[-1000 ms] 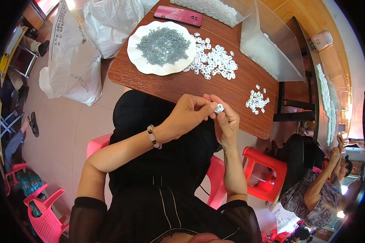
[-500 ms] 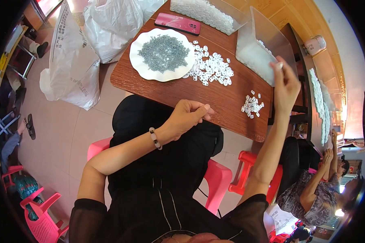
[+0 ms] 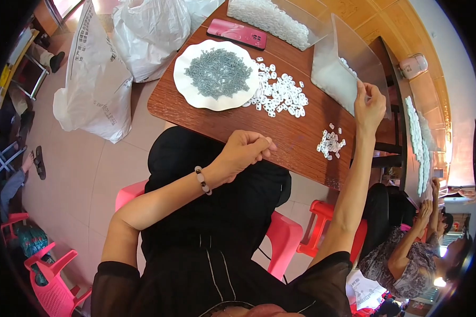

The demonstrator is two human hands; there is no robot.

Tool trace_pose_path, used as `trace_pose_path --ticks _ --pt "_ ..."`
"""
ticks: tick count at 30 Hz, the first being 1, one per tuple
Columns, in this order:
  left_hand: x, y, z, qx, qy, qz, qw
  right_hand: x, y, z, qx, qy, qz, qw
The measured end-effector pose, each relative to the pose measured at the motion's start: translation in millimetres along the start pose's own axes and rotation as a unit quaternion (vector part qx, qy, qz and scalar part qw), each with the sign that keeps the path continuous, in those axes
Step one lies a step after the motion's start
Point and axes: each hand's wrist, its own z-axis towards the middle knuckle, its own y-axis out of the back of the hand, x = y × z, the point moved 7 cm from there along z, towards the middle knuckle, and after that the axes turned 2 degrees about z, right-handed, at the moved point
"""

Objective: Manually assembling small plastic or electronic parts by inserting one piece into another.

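My left hand [image 3: 247, 149] is closed at the table's near edge, thumb pressed to the curled fingers; whatever they hold is hidden. My right hand [image 3: 370, 107] reaches over the table's right side, beside the clear plastic bin [image 3: 333, 74]. Its fingers are half curled and a little apart, with no piece visible between them. A small pile of white two-holed pieces [image 3: 330, 143] lies below that hand. Toward the middle spreads a bigger heap of the same white pieces [image 3: 280, 95]. Left of it, a white scalloped plate [image 3: 181, 79] holds many small grey rod-like pins [image 3: 219, 73].
Behind the plate lies a pink phone [image 3: 237, 34]. Another clear bin of white pieces [image 3: 269, 21] stands at the back of the wooden table [image 3: 296, 140]. White sacks [image 3: 98, 90] stand on the floor to the left. A person [image 3: 415, 259] works at a dark table on the right.
My right hand has come slightly down beside the bin, and the white piece seen at its fingertips no longer shows. My left hand has stayed closed in nearly the same place.
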Motion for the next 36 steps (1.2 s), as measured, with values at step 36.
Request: trace_pose_path --ticks 36 --pt "1.2 0.9 3.1 0.001 0.016 -0.002 1.000 51.7 -68.2 -102.0 0.226 0.070 0.148 0.960"
